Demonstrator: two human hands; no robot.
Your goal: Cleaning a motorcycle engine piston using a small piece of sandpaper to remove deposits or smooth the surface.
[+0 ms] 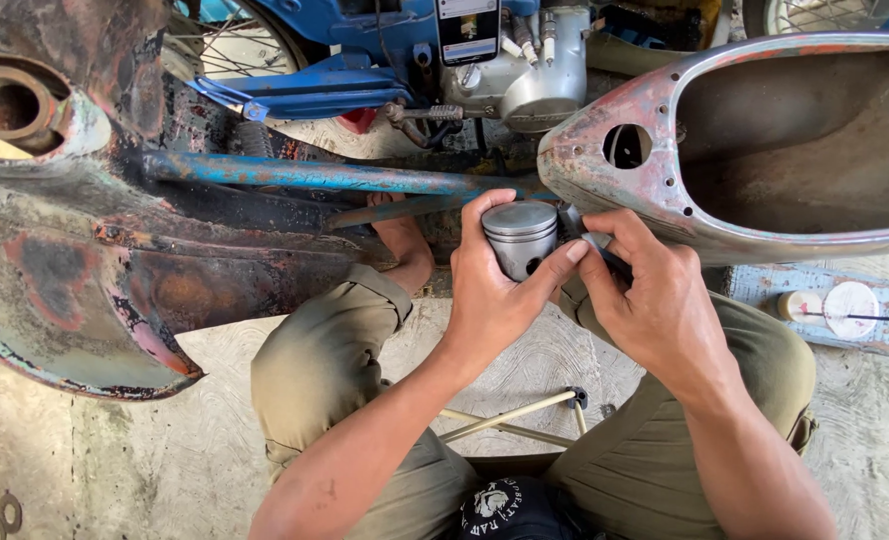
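A: Where was the piston (521,236) at that moment?

B: Near the centre of the frame, a little above the middle. It was a grey metal cylinder with ring grooves round its crown and a dark pin hole low on its side. The left hand (495,290) was wrapped about it from below and behind, thumb across the lower right, fingers curling over the top left edge, so the hand was closed on it.

A: And the other hand?

B: The right hand (655,295) sat just right of the piston, touching the left thumb. Its fingers were pinched round a small dark tool (605,252), the tip of which met the piston's right side. What kind of tool it was, I could not tell; most of it was hidden in the hand.

A: What surrounded them?

B: A rusty frame shell (725,140) with a round hole at its nose filled the upper right, directly above the right hand. A worn blue tube (315,175) ran across the upper middle, and a corroded body panel (95,280) took up the left. A blue motorcycle (365,60) stood along the top edge, its grey engine (540,85) beside it. At right of centre, on a pale blue board (815,310), lay a white round lid (851,308). The person's knees in olive trousers (325,370) framed the lower part, over a concrete floor (85,460).
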